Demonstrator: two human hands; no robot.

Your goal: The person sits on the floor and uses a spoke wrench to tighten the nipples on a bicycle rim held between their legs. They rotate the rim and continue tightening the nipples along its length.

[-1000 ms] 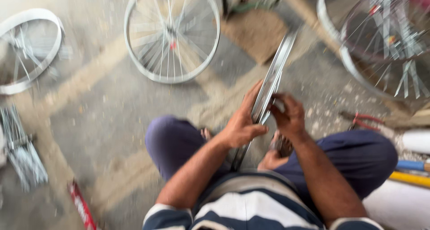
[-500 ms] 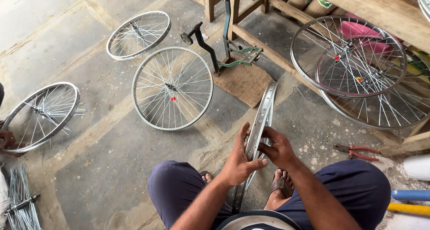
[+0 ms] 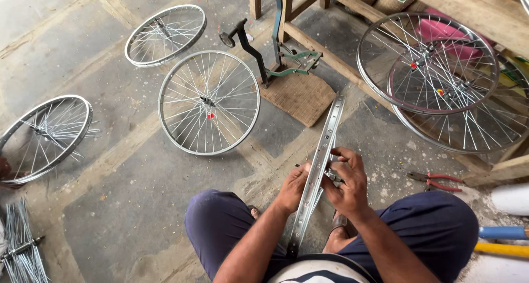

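A bundle of thin loose steel spokes (image 3: pixel 22 250) lies at the far left on the rough concrete floor (image 3: pixel 110 206). Three shiny spoked wheels (image 3: pixel 209 102) lie flat there; more lean against timber at the right, near red-handled pliers (image 3: pixel 432 179). A bare metal rim (image 3: pixel 325 151) stands edge-on between the knees. The left hand (image 3: pixel 292 188) cups its side, fingers curled; the right hand (image 3: pixel 346 179) pinches a small metal part against the rim
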